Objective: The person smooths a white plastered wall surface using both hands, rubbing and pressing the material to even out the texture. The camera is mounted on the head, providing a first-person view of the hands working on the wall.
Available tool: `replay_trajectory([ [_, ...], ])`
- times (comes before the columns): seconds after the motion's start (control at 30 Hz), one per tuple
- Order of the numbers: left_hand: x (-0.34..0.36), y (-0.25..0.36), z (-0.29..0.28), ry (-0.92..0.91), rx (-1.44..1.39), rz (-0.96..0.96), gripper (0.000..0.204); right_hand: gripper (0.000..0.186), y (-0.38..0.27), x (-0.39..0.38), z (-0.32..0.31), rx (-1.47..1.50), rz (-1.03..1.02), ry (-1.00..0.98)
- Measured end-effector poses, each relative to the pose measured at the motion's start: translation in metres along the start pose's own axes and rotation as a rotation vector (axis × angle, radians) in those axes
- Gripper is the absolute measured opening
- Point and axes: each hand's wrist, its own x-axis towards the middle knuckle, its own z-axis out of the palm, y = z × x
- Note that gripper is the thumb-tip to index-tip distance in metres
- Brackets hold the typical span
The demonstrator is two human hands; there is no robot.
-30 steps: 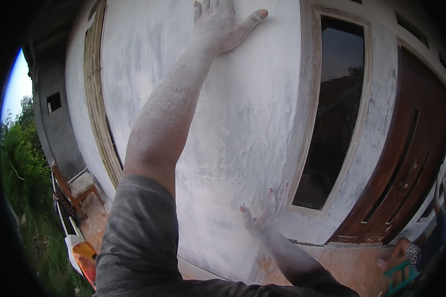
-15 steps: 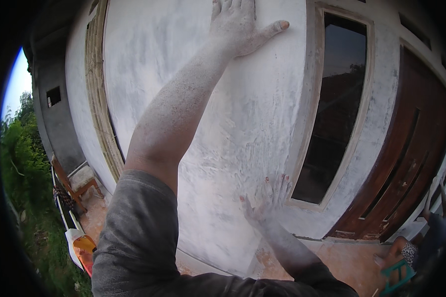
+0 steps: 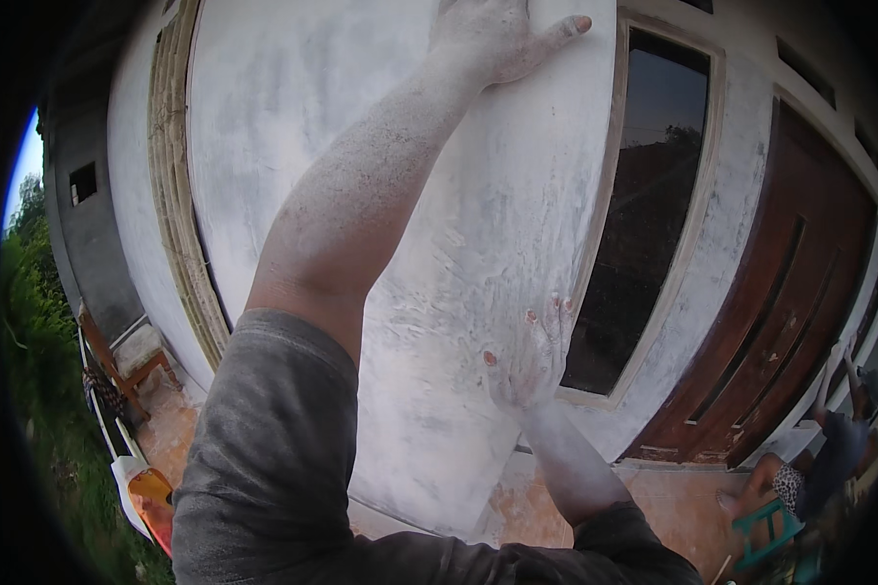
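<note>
A whitish, patchy wall (image 3: pixel 439 292) with smeared streaks stands right before me. My left hand (image 3: pixel 488 39) lies high on this wall, its thumb stretched out to the right; the fingertips are cut off by the upper edge of the picture. Lower down, beside the window, my right hand (image 3: pixel 525 370) rests against the wall with fingers and thumb apart. Both hands and forearms are coated in pale dust. I see no tool in either hand, though whatever lies under the palms is hidden.
A narrow dark window (image 3: pixel 644 205) in a pale frame and a brown wooden door (image 3: pixel 751 322) are to the right. At far right, a person (image 3: pixel 834 444) reaches up beside a green stool (image 3: pixel 765 536). Bamboo poles (image 3: pixel 173 146) and a wooden chair (image 3: pixel 127 361) stand left.
My right hand has slid upward along the wall, closer to the window. My left hand appears slightly higher and farther right, while the whole view has shifted a little.
</note>
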Motion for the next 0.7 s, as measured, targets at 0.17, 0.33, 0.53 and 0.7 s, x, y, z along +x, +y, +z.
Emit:
replay_trajectory([
  [0.17, -0.155, 0.039, -0.01, -0.088, -0.003, 0.038, 0.097, 0.074, 0.002, 0.037, -0.011, 0.034, 0.1, -0.115],
  [0.33, -0.136, 0.027, -0.023, -0.237, 0.087, 0.074, 0.088, 0.076, 0.026, 0.091, -0.01, 0.174, 0.274, -0.103],
  [0.53, -0.017, 0.015, -0.008, 0.018, 0.007, 0.012, 0.085, 0.068, 0.018, 0.089, -0.004, 0.053, 0.329, -0.071],
  [0.7, -0.166, 0.048, -0.026, -0.283, -0.023, 0.096, 0.083, 0.067, 0.015, 0.078, -0.01, 0.189, 0.511, -0.144],
])
